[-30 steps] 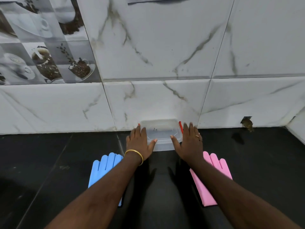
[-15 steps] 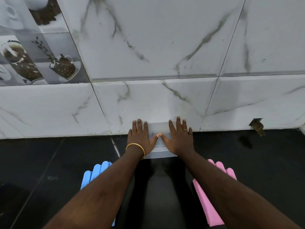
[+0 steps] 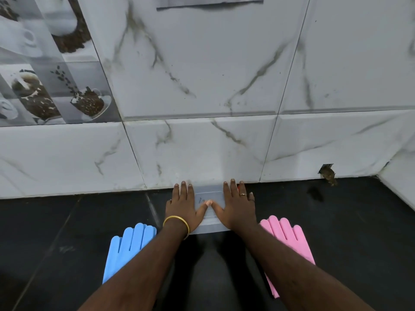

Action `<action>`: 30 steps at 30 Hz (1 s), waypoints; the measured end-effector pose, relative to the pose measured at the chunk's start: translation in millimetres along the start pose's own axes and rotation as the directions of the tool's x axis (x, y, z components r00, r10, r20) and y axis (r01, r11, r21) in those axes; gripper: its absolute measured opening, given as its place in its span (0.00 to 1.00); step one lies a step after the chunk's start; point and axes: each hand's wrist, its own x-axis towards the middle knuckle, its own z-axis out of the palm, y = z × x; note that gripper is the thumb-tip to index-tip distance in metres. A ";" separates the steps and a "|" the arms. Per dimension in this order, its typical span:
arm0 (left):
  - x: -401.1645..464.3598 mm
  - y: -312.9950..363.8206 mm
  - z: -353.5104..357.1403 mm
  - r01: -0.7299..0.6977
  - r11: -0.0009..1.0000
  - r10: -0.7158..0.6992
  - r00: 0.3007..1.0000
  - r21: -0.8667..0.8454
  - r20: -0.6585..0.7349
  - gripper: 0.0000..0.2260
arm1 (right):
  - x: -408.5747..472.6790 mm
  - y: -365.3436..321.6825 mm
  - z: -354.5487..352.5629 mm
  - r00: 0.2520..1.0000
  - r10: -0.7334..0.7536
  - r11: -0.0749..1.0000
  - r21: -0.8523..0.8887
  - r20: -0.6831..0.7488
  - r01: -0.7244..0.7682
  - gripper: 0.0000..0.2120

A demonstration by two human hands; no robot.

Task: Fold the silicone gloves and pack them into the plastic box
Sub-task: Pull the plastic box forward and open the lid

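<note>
A clear plastic box (image 3: 210,224) with its lid on stands on the black counter against the wall. My left hand (image 3: 183,205) lies flat on the lid's left half and my right hand (image 3: 237,205) lies flat on its right half, fingers straight, thumb tips touching at the middle. A blue silicone glove (image 3: 128,245) lies flat to the left under my left forearm, fingers pointing at the wall. A pink silicone glove (image 3: 287,236) lies flat to the right, partly hidden by my right forearm.
The black counter (image 3: 67,232) runs left and right. A white marble-tiled wall (image 3: 202,142) rises right behind the box. A small broken hole (image 3: 326,171) sits low in the wall at the right. A side wall (image 3: 399,185) closes the far right corner.
Both hands moved from the box's sides onto its lid and drew together until the thumbs met. The gloves have not moved.
</note>
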 end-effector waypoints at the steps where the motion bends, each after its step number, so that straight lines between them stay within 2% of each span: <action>1: -6.5 -0.8 0.8 -0.003 1.000 0.003 1.000 0.001 -0.004 0.40 | -7.1 -1.3 -0.2 1.000 0.002 1.000 -0.003 0.004 -0.002 0.41; 12: -80.1 -8.4 5.4 -0.017 1.000 0.018 1.000 0.010 -0.014 0.38 | -77.6 -14.5 3.0 0.998 0.031 0.999 -0.025 0.053 -0.030 0.40; 25: -146.8 -11.8 7.2 -0.014 1.000 0.014 1.000 -0.007 0.013 0.39 | -141.0 -18.4 13.7 0.999 0.032 0.999 -0.022 0.012 -0.031 0.41; 30: -151.3 -12.7 -2.2 -0.014 0.992 0.012 1.000 -0.124 -0.018 0.36 | -146.5 -21.3 2.3 0.999 0.039 0.999 -0.028 -0.004 -0.039 0.42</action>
